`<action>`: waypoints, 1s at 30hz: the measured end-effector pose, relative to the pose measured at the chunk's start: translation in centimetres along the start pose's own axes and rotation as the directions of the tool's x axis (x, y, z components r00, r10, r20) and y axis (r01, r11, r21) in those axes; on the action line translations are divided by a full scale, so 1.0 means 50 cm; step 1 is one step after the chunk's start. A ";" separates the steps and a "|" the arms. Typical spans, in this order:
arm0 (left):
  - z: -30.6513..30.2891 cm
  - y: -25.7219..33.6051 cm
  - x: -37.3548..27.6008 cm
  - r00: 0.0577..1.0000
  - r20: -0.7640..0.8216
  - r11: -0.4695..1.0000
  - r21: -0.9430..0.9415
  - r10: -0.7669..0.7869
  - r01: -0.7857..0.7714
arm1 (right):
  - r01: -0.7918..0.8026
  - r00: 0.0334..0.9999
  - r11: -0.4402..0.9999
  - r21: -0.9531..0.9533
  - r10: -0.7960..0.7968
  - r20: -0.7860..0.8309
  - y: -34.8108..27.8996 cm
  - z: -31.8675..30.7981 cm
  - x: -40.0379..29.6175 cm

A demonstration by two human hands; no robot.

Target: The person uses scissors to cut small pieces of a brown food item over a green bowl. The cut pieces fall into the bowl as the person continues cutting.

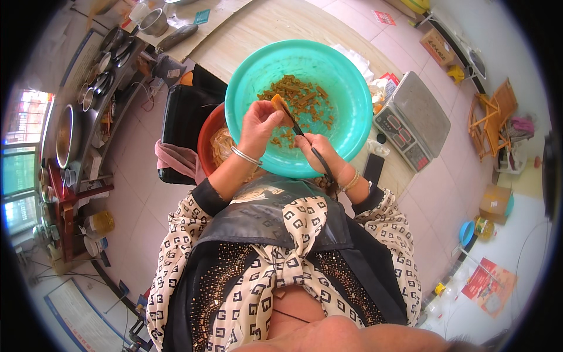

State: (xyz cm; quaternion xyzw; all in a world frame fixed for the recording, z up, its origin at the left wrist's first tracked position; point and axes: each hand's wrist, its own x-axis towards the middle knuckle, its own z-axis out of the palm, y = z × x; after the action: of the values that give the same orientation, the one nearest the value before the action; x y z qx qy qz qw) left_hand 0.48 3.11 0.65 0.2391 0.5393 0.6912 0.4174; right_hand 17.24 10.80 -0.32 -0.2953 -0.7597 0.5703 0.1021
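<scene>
My left hand (259, 125) pinches an orange-brown strip of food (277, 102), perhaps a preserved vegetable, over a large turquoise plastic basin (244, 70). In my right hand (317, 152) is what looks like a pair of black-handled scissors (323, 163). Their dark blades point up and left, against the strip; how far apart they are cannot be told. Chopped brown pieces (303, 94) of the same kind lie across the basin floor, heaped toward its far side. A red basin (206, 138), partly under the turquoise one, holds a clear plastic bag (222, 145) with pale contents.
Right of the basin are a digital scale (411, 121) and a dark phone (374, 169) on the wooden table (246, 28). A black chair (182, 123) with a pink towel (178, 160) stands left. Metal bowls fill a shelf (127, 83) farther left. A folding wooden chair (492, 116) is far right.
</scene>
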 end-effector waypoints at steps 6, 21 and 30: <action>-0.005 0.005 0.007 0.990 0.100 0.866 0.481 0.101 -0.137 | 0.040 0.999 0.997 -0.070 -0.042 -0.017 -0.010 0.001 -0.001; 0.013 0.054 0.011 0.909 0.297 0.830 0.551 -0.292 0.086 | 0.006 0.998 0.999 -0.044 -0.003 0.065 -0.040 -0.033 -0.002; 0.017 0.032 0.011 0.909 0.263 0.859 0.484 -0.323 0.165 | 0.080 0.994 0.995 -0.053 -0.076 0.080 -0.049 -0.031 0.007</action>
State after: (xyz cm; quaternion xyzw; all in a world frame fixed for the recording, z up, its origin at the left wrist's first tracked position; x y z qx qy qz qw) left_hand 0.35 3.91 2.36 0.3721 0.6319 0.4367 0.5211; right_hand 16.92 11.80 2.37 -0.2456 -0.7897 0.5556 0.0863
